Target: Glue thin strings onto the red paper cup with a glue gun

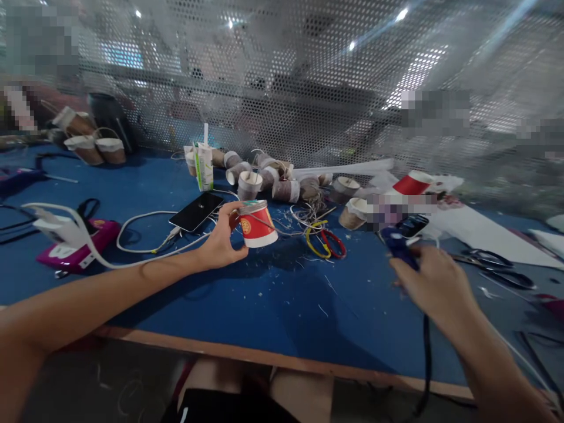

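Note:
My left hand (225, 241) is closed around a red paper cup (259, 228), which it holds tilted above the table. The cup has a white band at its lower end and grey cord about its upper end, with a strand trailing right. My right hand (436, 282) grips a dark blue glue gun (400, 247) with a black cord hanging down; motion smears its outline. Between the hands lie scissors with yellow and red handles (326, 242). Behind the cup sit several cord-wrapped cups (250, 185) and loose grey cord (317, 211).
A black phone (197, 210) on a white cable and a drink carton (204, 167) lie left of centre. A magenta power strip (79, 249) is at left. Dark-handled scissors (497, 267) and white paper (489, 232) lie right. A perforated metal screen (273, 88) borders the back.

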{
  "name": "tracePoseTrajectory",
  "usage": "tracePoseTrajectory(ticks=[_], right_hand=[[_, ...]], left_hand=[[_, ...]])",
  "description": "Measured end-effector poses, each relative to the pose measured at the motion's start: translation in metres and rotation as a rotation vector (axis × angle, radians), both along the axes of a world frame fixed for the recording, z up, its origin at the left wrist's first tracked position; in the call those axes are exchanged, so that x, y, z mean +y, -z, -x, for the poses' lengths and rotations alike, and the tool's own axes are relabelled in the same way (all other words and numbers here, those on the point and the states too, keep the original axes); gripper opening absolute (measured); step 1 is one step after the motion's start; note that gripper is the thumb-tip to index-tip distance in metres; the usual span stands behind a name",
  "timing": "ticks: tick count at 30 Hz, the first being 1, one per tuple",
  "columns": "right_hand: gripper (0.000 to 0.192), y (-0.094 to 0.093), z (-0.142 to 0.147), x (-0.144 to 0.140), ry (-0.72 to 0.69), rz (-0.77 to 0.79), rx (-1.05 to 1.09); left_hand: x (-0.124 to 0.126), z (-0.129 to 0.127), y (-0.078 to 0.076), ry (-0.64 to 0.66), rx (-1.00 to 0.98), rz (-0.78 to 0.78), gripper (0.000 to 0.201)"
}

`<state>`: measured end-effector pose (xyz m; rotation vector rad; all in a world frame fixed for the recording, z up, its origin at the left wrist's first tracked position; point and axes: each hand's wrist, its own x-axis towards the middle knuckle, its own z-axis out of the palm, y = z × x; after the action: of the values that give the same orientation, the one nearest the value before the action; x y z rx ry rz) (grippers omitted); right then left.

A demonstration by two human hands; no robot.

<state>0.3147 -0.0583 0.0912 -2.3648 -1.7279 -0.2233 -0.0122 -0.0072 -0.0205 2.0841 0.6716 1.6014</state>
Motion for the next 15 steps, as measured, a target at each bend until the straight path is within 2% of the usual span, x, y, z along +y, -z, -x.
tracePoseTrajectory(ticks=[3, 5, 7, 11, 13, 15], right_hand=[[0.018, -0.014, 0.024, -0.003, -0.112, -0.262, 0.497], [0.027, -0.018, 0.043, -0.001, -0.282, -0.419, 0.794], [0.028, -0.017, 0.06, 0.006, -0.464, -0.464, 0.964], [0.024, -0.003, 0.074, 0.023, -0.768, -0.252, 1.272], [0.026, 0.01, 0.074, 0.026, -0.843, -0.105, 1.388], [0.028, 0.025, 0.072, 0.026, -0.841, -0.012, 1.425]], left_hand=[[-0.001, 0.002, -0.001, 0.021, 0.023, 0.015, 0.085], [-0.002, 0.003, -0.003, -0.004, 0.072, 0.033, 0.086], [-0.003, 0.004, -0.004, -0.046, 0.129, 0.048, 0.083], [-0.002, 0.004, -0.006, -0.107, 0.156, -0.009, 0.08], [-0.002, 0.004, -0.007, -0.132, 0.164, -0.052, 0.081], [-0.002, 0.003, -0.007, -0.15, 0.185, -0.084, 0.079]])
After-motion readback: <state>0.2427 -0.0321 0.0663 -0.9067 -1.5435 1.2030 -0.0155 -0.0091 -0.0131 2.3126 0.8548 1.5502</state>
